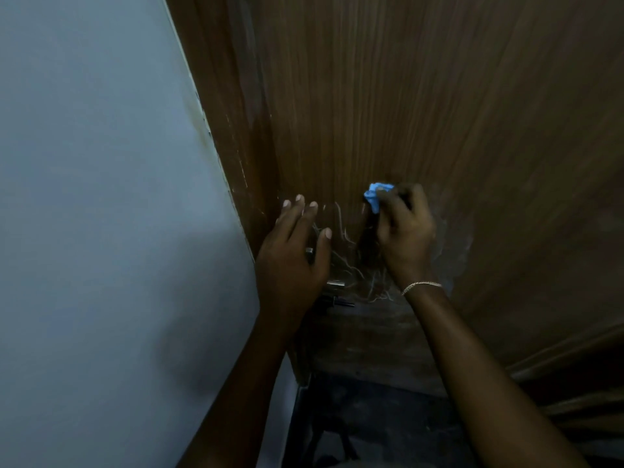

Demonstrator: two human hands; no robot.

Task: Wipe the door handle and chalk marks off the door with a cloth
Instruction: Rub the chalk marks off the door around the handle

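A brown wooden door (439,113) fills the upper right. White chalk marks (344,238) scrawl across it between my two hands. My right hand (405,231) is closed around a bunched blue cloth (376,195) and presses it against the door just right of the marks. A pale smeared patch (456,244) lies to the right of that hand. My left hand (293,251) is spread flat, fingers apart, near the door's left edge. Below it a metal door handle (336,292) shows in part, mostly hidden by that hand.
A pale grey wall (101,197) takes up the left side, meeting the brown door frame (233,146). Dark floor (371,427) lies below the door. A thin bracelet sits on my right wrist.
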